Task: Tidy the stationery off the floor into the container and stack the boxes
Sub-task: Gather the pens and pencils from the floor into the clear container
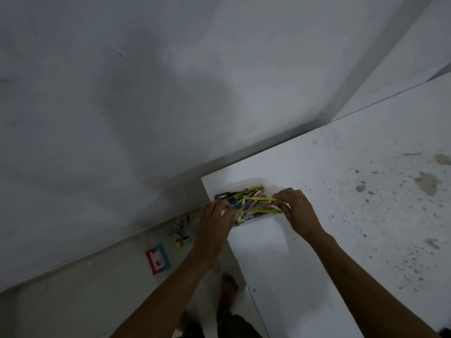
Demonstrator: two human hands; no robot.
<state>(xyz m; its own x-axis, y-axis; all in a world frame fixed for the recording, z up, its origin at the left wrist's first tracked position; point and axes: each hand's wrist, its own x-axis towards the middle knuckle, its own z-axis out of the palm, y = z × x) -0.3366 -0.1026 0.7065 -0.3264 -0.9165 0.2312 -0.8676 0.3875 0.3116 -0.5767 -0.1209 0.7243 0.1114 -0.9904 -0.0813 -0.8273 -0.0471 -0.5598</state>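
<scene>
— Two hands are in view, but start at the left: what lies on the floor (73, 296)?

— Down by the wall, a red and blue packet (158, 259) lies flat. Just beyond it, a little further right, sits a small scatter of stationery (181, 231): short bits in green, yellow and black, too small to name one by one.

— And the left hand (214, 225)?

— It reaches over the near left corner of the white table (317, 215), fingers curled at the left end of the pile of pens. They seem to pinch something there, though I cannot tell exactly which piece.

— Where is the container?

— A clear container (249, 182) stands on the table's far left corner, close to the wall. It is heaped with pens and markers (246, 203), mostly yellow, with some black and pink, lying crosswise over each other.

— The right hand (296, 211)?

— At the container's right side, its fingertips pinch the end of a long yellow pen (262, 198) that lies across the top of the heap.

— Anything else?

— Right of the hands the table is speckled with dark spots and brownish stains. A bare foot (229, 286) stands on the floor near the table's edge, below the left forearm.
</scene>
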